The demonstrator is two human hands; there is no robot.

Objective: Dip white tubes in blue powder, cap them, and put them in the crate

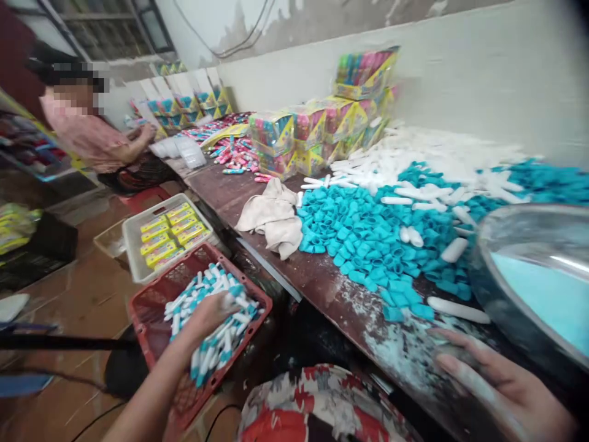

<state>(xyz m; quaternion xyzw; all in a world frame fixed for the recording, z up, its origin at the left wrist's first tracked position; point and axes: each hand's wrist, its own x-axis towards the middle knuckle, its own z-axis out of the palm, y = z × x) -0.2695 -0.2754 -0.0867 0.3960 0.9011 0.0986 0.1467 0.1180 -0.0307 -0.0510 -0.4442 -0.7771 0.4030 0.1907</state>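
Observation:
My left hand point(212, 314) reaches over the red plastic basket point(151, 291), its fingers blurred among the white and teal tubes point(202, 362) there. Whether it grips one of them is hard to make out. At the lower right, my right hand point(497, 374) is by the table edge, its powder-dusted thumb and bent fingers apart, with nothing plainly held. Just beyond it lies a loose white tube point(458, 310). A large pile of teal caps point(363, 227) spreads over the table, with many white tubes point(423, 147) heaped behind. To the right stands a metal basin point(483, 245) with light blue content.
A crumpled cloth point(271, 215) lies on the dark table point(221, 190). Packed display boxes point(313, 132) are stacked against the wall. A pale crate point(133, 245) of yellow boxes stands beyond the basket. Another person point(87, 129) sits at the far left.

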